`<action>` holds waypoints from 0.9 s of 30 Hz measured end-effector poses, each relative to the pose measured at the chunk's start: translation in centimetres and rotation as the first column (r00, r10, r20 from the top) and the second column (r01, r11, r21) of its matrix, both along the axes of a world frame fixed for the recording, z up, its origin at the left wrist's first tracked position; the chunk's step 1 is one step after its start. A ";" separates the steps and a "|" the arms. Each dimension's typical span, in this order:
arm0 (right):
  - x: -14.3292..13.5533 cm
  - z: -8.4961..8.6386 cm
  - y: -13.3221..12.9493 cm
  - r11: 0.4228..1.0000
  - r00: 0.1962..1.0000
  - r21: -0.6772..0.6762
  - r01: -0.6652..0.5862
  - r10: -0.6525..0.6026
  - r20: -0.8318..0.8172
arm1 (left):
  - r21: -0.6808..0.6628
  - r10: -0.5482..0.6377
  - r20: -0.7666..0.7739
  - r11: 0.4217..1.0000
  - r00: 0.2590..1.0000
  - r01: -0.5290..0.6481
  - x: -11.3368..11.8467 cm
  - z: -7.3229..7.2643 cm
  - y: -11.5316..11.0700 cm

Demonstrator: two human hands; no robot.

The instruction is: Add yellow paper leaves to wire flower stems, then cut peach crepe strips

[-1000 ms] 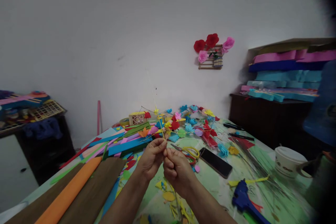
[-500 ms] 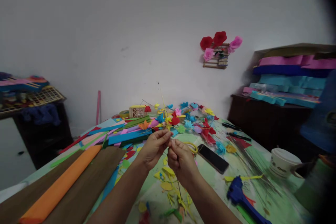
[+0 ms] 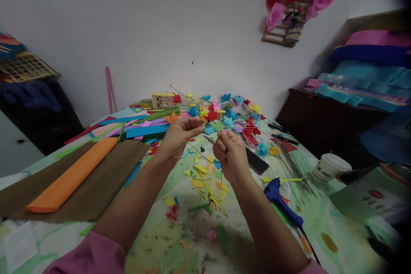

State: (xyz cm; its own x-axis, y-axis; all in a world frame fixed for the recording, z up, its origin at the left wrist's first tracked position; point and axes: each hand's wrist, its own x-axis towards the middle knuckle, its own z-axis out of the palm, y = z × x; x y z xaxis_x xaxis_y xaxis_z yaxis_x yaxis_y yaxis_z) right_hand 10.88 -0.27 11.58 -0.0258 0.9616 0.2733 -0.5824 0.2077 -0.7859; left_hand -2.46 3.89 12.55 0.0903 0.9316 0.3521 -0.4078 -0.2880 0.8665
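My left hand [image 3: 183,135] is raised over the middle of the table, its thumb and fingers pinched together. A thin dark wire [image 3: 201,153] bows from beneath it towards my right hand [image 3: 231,150]. That hand is closed, with a wire end hanging under it; a bit of yellow shows at the left fingertips. Between the hands appears a grey scissor blade [image 3: 209,139]; the rest is hidden behind my right hand, and I cannot tell whether it is touched. Below lie yellow paper scraps [image 3: 201,183]. Behind the hands are colourful paper flowers [image 3: 228,113].
Brown paper [image 3: 109,180] with an orange roll [image 3: 73,175] lies at left. To the right are a phone [image 3: 257,160], a blue glue gun [image 3: 282,201], thin wires [image 3: 295,171], a white cup [image 3: 330,167] and a green container [image 3: 362,197]. A wooden box [image 3: 162,101] stands at the back.
My hands, close together before, have moved apart, and the wire now bows between them. The camera view has tilted down, showing more of the near table. The scissors' yellow handle is now hidden.
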 end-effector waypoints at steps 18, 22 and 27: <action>0.5 -1.0 1.6 0.977 0.966 0.111 0.182 -0.198 0.166 | -0.023 -0.015 -0.074 1.000 0.997 0.013 1.8 -1.2 -0.1; 0.7 -2.1 3.0 0.921 0.881 0.160 0.356 -0.388 0.270 | -0.237 -0.104 0.073 0.964 0.992 0.119 2.4 -1.4 -0.4; 1.2 -2.5 3.7 0.866 0.802 0.191 0.462 -0.500 0.327 | -0.351 -0.205 0.266 0.889 0.942 0.293 2.4 -1.0 -0.9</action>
State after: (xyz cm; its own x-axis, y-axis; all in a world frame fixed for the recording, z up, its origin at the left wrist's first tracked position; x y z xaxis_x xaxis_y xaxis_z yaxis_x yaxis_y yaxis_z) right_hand 12.13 3.47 9.09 0.3198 0.8455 0.4277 -0.0737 0.4722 -0.8784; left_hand -0.10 2.99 11.54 0.2995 0.9540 0.0130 -0.6113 0.1814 0.7703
